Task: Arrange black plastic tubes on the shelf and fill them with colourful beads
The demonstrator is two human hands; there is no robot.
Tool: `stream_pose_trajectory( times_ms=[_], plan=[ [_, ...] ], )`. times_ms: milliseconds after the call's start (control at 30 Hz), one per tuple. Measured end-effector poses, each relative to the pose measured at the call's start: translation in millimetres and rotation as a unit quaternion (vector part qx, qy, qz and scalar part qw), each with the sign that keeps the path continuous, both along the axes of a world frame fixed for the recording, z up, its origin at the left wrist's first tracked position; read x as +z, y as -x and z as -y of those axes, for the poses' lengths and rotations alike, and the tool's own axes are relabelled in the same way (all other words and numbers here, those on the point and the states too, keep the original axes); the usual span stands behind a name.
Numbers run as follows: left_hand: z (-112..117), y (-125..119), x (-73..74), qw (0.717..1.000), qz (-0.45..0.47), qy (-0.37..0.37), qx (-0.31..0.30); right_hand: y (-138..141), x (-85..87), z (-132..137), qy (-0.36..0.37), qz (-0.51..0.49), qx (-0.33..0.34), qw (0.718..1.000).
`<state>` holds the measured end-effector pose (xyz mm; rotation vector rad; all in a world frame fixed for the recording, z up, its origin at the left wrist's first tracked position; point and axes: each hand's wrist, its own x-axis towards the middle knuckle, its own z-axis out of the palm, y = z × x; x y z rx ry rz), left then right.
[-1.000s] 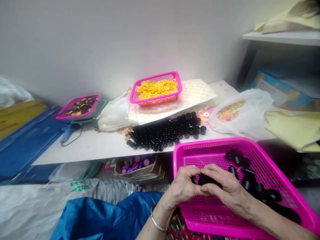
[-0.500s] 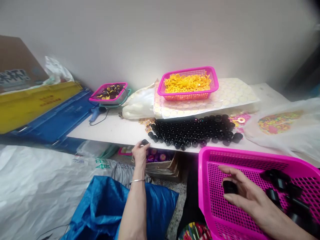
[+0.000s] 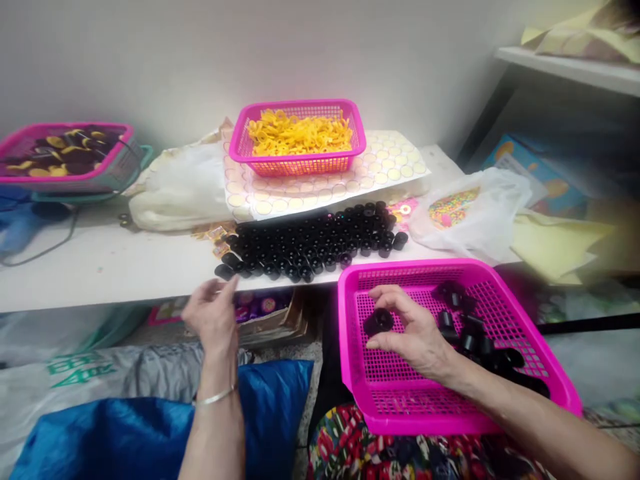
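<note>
Rows of small black cylindrical caps (image 3: pixel 300 243), hollow at the end, stand packed together along the table's front edge. My left hand (image 3: pixel 213 310) is just in front of their left end, fingers curled but apart. A black cap (image 3: pixel 225 271) lies on the table right beyond its fingertips, and nothing shows in the hand. Over the pink basket (image 3: pixel 420 267) my right hand (image 3: pixel 413 333) has thumb and fingers around a dark cap (image 3: pixel 383 319); a second dark piece shows beside it. More loose black caps (image 3: pixel 469 343) lie in the basket's right part.
Behind the rows, a smaller pink basket (image 3: pixel 297 165) of yellow pieces stands on a sheet of round stickers (image 3: pixel 395 163). A basket of dark and yellow pieces (image 3: pixel 75 177) stands left. To the right are a white plastic bag (image 3: pixel 480 220) and a shelf (image 3: pixel 570 70).
The view has turned right, so the scene sits further left. My left hand has let go of the cap it held, at the rows' left end. My right hand stays over the basket.
</note>
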<state>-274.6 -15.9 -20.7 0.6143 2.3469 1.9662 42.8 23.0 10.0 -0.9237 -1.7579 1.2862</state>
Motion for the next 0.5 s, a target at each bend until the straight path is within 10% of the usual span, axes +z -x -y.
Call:
stream_pose_trajectory(
  times_ms=[67, 200, 333, 500],
  plan=[
    [17, -51, 17.2, 0.979, 0.066, 0.031, -0.191, 2, 3.9, 3, -0.022, 0.026, 0.012, 0.999],
    [43, -137, 48.9, 0.852, 0.043, 0.09, -0.515, 5, 8.7, 13, 0.036, 0.084, 0.116, 0.989],
    [57, -158, 47.4, 0.808, -0.033, 0.116, -0.577, 13, -6.2, 20, 0.191, 0.071, 0.123, 0.971],
    [68, -151, 31.5, 0.843, -0.039, 0.134, -0.519, 25, -5.7, 26, 0.229, 0.045, 0.182, 0.955]
  ],
)
